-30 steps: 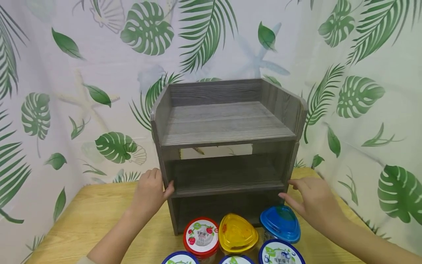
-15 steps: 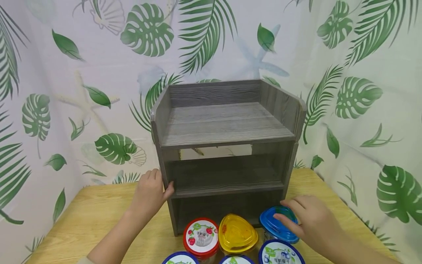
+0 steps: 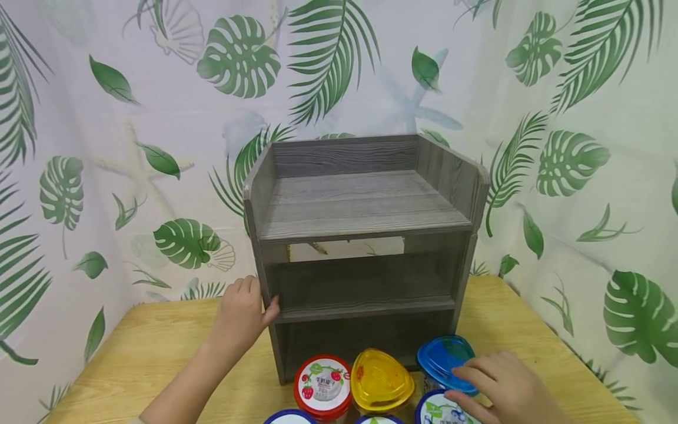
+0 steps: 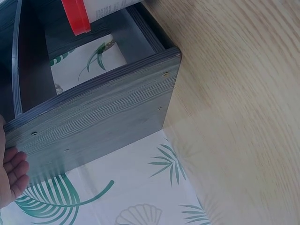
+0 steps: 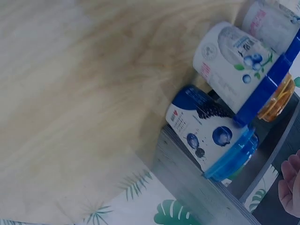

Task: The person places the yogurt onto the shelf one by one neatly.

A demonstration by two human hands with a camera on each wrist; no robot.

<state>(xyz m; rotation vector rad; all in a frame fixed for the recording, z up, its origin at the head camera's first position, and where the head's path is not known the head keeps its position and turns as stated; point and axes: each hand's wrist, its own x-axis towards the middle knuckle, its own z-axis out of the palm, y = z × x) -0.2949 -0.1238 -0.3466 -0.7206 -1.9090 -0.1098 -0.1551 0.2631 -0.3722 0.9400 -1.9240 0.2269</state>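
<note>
gripping grey shelf by its side with left hand, holding right hand loosely spread at bright-blue-lidded tub, possibly touching.

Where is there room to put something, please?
The top tier of the rack, framed by raised panels, is bare; the middle tier looks bare too. The table is free left of the left grip and right of the rack, up to the leafy backdrop. In front of the rack, jars crowd near the right grip.
</note>
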